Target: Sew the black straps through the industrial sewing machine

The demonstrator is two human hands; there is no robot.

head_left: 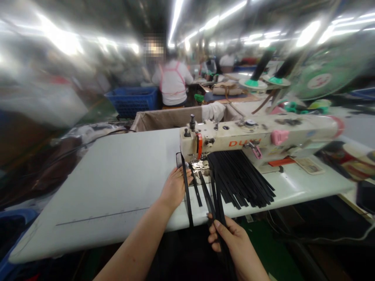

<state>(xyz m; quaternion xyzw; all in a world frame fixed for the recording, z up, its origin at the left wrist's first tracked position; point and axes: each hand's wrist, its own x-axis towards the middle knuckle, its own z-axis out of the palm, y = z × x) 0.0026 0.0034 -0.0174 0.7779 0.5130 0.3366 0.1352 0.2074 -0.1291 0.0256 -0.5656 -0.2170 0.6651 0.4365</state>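
A cream sewing machine [263, 136] with orange lettering stands on a white table [117, 183]. A fan of several black straps [243, 179] lies under its arm. My left hand [175, 188] rests flat on the table beside the needle, fingers on a long black strap [187, 195] that hangs over the table's front edge. My right hand [231, 240] is below the table edge, fingers closed around a bundle of black straps [218, 207] that runs up toward the needle plate.
A cloth-lined bin [164, 117] sits behind the table. A blue crate [131, 99] and a person in a white top with pink apron straps [172, 84] are farther back. Thread cones [258, 76] and a green fan [325, 78] stand at right.
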